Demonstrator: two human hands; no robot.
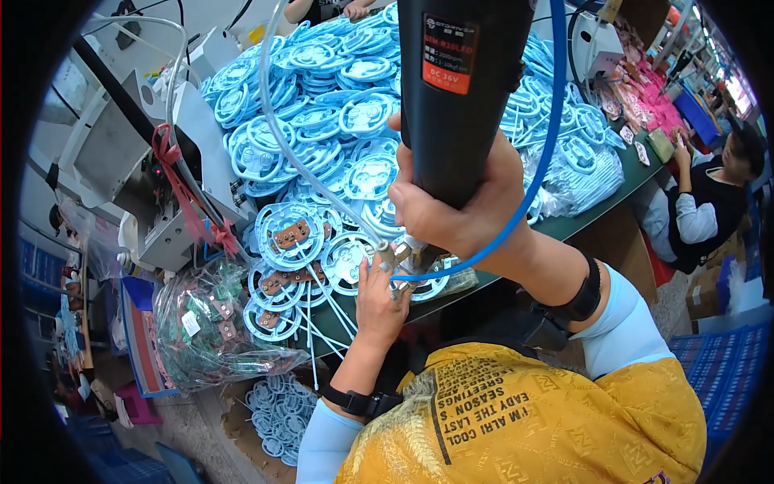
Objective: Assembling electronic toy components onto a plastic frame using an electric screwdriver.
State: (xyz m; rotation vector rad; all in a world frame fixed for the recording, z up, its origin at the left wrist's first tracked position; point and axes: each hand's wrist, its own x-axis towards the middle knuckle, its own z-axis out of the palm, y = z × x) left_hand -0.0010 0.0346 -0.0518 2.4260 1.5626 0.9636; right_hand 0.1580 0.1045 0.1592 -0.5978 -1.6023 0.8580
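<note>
My right hand (490,211) is wrapped round a thick black electric screwdriver (455,121), held upright with its tip pointing down. A clear hose and a blue hose (538,181) run to metal fittings (389,256) by its tip. My left hand (379,310) is right at the tip, its fingers closed on a light blue round plastic part (429,290); the fittings partly hide the fingertips. Left of it lie several like parts with brown circuit boards set in them, such as one board (292,235). Thin white sticks (313,343) jut toward me from these parts.
A big heap of light blue plastic parts (314,121) covers the green table (601,202). A grey machine (173,218) and a clear bag of circuit boards (214,331) stand left. Below is a cardboard box of small parts (278,415). A co-worker (701,189) sits at right.
</note>
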